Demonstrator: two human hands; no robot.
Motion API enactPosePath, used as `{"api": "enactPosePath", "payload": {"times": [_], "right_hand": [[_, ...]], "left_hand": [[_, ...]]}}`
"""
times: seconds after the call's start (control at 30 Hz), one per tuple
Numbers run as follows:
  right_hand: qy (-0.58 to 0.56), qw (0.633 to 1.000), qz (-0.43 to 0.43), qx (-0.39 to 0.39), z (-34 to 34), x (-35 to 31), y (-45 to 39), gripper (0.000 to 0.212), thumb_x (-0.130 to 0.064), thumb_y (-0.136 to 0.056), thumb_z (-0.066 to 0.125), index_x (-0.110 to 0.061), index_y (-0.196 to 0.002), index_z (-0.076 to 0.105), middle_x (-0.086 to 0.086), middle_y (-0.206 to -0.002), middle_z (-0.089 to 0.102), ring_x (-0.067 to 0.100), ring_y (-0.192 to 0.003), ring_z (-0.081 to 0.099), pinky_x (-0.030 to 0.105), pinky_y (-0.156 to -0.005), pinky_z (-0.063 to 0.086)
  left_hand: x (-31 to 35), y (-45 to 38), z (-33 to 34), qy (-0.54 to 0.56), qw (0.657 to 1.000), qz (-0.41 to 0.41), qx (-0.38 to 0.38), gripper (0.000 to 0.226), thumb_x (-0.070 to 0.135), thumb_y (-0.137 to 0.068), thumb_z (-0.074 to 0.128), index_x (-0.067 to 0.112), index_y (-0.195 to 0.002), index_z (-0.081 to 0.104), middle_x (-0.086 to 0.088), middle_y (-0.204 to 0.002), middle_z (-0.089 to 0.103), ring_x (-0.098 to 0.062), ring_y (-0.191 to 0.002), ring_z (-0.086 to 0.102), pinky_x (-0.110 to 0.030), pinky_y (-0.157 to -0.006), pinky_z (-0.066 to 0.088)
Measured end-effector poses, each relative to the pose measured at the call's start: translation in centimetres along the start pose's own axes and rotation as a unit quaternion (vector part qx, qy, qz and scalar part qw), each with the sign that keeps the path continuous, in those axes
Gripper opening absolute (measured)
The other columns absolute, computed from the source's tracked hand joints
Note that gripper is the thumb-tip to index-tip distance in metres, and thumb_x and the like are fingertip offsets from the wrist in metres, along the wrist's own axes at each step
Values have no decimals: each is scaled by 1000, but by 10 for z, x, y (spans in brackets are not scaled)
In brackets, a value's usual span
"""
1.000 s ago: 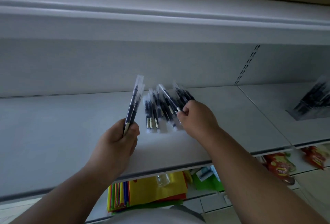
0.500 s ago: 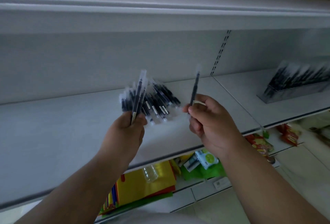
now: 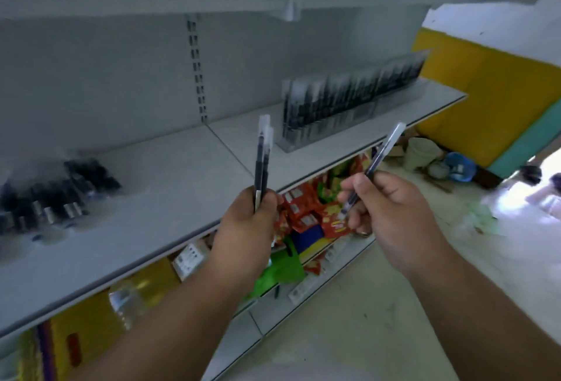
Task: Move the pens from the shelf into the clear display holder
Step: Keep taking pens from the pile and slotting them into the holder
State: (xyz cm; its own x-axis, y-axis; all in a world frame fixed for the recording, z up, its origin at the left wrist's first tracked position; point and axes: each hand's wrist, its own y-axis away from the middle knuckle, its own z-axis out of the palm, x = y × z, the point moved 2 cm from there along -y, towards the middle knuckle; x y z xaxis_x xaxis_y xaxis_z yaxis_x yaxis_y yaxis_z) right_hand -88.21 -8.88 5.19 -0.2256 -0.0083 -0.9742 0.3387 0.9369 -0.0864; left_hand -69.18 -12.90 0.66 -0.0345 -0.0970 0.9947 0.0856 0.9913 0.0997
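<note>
The wrapped pens (image 3: 262, 162) look light, stiff and slick in their sleeves, best pinched low on the barrel, as the left hand (image 3: 246, 228) grips two upright and the right hand (image 3: 391, 213) pinches one pen (image 3: 379, 159) tilted. A moment ago the right hand was picking from the loose pile (image 3: 51, 195) on the shelf (image 3: 170, 174); now the clear display holder (image 3: 343, 119) sits ahead.

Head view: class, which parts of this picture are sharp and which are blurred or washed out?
Head view: the left hand and right hand with their pens are fairly sharp; the loose pens on the shelf and the display holder are smeared; bright glare washes out the floor at right.
</note>
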Motion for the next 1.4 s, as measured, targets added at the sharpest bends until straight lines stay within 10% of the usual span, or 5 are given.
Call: {"api": "enactPosePath", "payload": {"times": [0.5,0.87,1.17,1.4], "right_hand": [[17,999,-23,35,-186,46,-122,11,-11,-101,50,-21,-105,52,7,-82,66,15,-54,56,19,-52,47],[182,972,-71,129,-247,56,-243,10,-28,-97,55,-22,-91,60,-1,-69,66,13,-64,63,44,-66,55],[233,950,-188,89,-289,86,-404,25,-33,-100,51,-11,-90,55,8,-79,64,25,-72,62,50,-65,52],[245,936,-253,-6,-314,91,-513,26,-27,-102,50,-6,-87,54,1,-72,57,-1,-66,52,13,-50,29]], "left_hand": [[7,-69,222,-36,995,-9,-88,37,41,-99,49,22,-67,48,2,-54,40,-15,-48,35,-38,-58,33],[44,-174,318,-11,991,20,-131,39,38,-99,49,30,-62,53,8,-56,45,-11,-50,38,-28,-52,33],[41,-247,378,-25,999,24,-19,45,39,-97,49,35,-53,53,10,-53,39,-11,-51,37,-28,-55,34],[49,-278,447,-87,992,37,83,39,42,-97,45,40,-59,54,13,-52,45,-5,-50,39,-25,-56,35]]}}
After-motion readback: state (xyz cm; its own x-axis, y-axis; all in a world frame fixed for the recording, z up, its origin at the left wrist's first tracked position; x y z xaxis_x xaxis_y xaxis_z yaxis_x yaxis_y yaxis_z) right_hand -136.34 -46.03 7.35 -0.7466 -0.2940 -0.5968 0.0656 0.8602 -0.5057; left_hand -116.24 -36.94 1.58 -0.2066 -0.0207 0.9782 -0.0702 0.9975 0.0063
